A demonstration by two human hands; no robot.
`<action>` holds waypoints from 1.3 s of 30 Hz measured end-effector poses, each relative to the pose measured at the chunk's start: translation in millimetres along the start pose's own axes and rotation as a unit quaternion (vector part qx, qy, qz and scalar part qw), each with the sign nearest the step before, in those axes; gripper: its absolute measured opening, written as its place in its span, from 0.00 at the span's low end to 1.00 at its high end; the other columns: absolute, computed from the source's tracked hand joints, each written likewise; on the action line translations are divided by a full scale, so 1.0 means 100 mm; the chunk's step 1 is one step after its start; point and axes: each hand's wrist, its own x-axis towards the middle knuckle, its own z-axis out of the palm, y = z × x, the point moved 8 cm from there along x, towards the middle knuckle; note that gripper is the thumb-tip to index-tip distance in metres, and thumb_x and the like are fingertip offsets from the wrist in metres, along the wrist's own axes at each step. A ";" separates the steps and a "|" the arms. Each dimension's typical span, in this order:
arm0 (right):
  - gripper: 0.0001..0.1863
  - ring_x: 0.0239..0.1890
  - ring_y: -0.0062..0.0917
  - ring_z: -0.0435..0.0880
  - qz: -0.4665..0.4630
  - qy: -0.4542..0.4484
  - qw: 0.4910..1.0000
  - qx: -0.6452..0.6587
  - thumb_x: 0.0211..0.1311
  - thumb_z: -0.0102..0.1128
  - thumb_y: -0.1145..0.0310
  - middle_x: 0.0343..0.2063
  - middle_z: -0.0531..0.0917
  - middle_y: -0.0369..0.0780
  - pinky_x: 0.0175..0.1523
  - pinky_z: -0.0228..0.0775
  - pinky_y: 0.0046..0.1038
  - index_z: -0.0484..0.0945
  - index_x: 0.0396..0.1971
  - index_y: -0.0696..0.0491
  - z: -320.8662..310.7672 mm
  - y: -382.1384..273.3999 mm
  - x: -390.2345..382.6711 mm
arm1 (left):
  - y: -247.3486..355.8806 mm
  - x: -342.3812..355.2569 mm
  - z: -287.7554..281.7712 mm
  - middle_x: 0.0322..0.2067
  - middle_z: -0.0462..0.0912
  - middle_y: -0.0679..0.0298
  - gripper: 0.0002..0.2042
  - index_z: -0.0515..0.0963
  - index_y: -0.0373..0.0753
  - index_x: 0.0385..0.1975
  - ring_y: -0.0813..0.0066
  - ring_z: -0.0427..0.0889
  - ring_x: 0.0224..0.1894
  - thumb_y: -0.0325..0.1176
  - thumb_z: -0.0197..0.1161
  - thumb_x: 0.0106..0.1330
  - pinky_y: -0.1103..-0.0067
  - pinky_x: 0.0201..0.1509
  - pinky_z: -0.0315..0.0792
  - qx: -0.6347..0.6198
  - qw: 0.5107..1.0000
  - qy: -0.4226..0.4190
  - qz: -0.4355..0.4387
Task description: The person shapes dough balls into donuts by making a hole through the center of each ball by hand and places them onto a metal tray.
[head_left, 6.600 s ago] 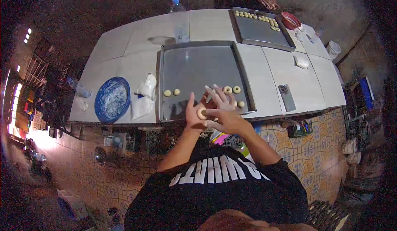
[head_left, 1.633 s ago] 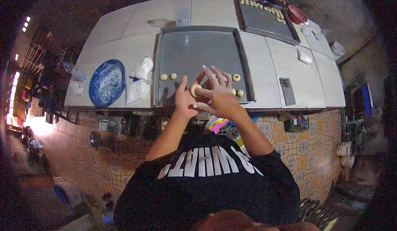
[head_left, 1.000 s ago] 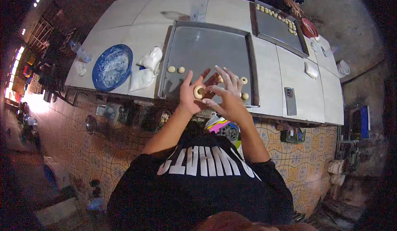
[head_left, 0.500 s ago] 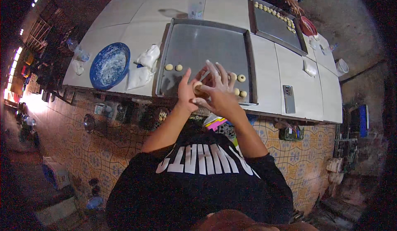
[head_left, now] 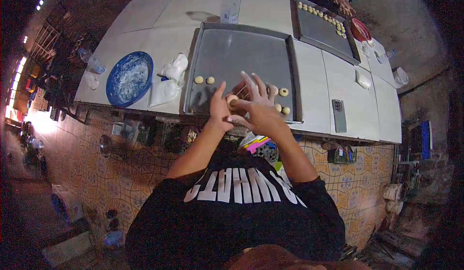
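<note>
Over the near part of a large metal tray (head_left: pixel 241 43), my left hand (head_left: pixel 220 109) cradles a small pale dough ball (head_left: pixel 232 99), its thumb raised. My right hand (head_left: pixel 263 110) meets it from the right, with a fingertip pressed against the dough and the other fingers spread upward. Two dough balls (head_left: pixel 204 80) lie in the tray left of my hands. On the right, beside my right hand, are a dough piece with a dimple (head_left: pixel 283 92) and other small balls (head_left: pixel 285 110); my fingers partly hide some of them.
A floury blue basin (head_left: pixel 111 84) and white plastic bags (head_left: pixel 164 91) sit left of the tray. Behind it stands a clear bottle (head_left: pixel 230 6). To the right lie a phone (head_left: pixel 340 117) and a second tray (head_left: pixel 316 30) of dough pieces, near another person's hand (head_left: pixel 343 5) and a red bowl (head_left: pixel 360 29).
Both hands stay together around the dough ball, with only slight finger movement. The whole view has shifted a little.
</note>
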 end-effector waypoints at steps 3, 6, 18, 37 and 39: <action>0.30 0.80 0.56 0.46 0.001 -0.059 0.998 0.021 0.58 0.66 0.30 0.79 0.52 0.51 0.76 0.37 0.65 0.91 0.43 0.41 -0.01 0.02 0.02 | 0.03 -0.03 0.09 0.62 0.79 0.51 0.35 0.72 0.37 0.66 0.54 0.80 0.64 0.63 0.46 0.77 0.59 0.70 0.72 -0.003 1.000 0.004 -0.005; 0.29 0.80 0.56 0.46 -0.007 -0.001 1.000 0.020 0.57 0.66 0.30 0.79 0.53 0.51 0.76 0.37 0.65 0.92 0.42 0.41 -0.02 0.06 0.03 | -0.02 -0.04 0.14 0.63 0.79 0.51 0.35 0.72 0.38 0.67 0.55 0.79 0.64 0.64 0.45 0.77 0.59 0.70 0.71 0.014 0.999 0.040 -0.023; 0.29 0.80 0.57 0.48 0.010 -0.023 0.999 -0.026 0.58 0.62 0.28 0.80 0.50 0.51 0.76 0.39 0.68 0.90 0.44 0.36 0.03 0.14 0.04 | 0.04 0.05 -0.01 0.64 0.78 0.54 0.36 0.72 0.38 0.67 0.58 0.81 0.62 0.65 0.44 0.77 0.63 0.68 0.74 0.023 0.999 0.022 0.016; 0.20 0.78 0.55 0.53 0.020 -0.027 0.999 -0.002 0.54 0.77 0.48 0.79 0.55 0.47 0.74 0.46 0.65 0.90 0.45 0.40 0.02 0.11 -0.03 | 0.05 0.00 -0.18 0.47 0.87 0.55 0.30 0.80 0.38 0.49 0.62 0.87 0.44 0.60 0.42 0.80 0.70 0.45 0.83 0.085 0.989 0.122 0.017; 0.20 0.78 0.55 0.54 0.026 -0.034 0.999 0.001 0.53 0.78 0.49 0.79 0.54 0.47 0.74 0.46 0.65 0.89 0.45 0.40 0.05 0.10 -0.04 | 0.06 0.02 -0.27 0.43 0.87 0.57 0.29 0.80 0.39 0.45 0.63 0.86 0.41 0.60 0.42 0.80 0.71 0.42 0.82 0.102 0.983 0.150 0.012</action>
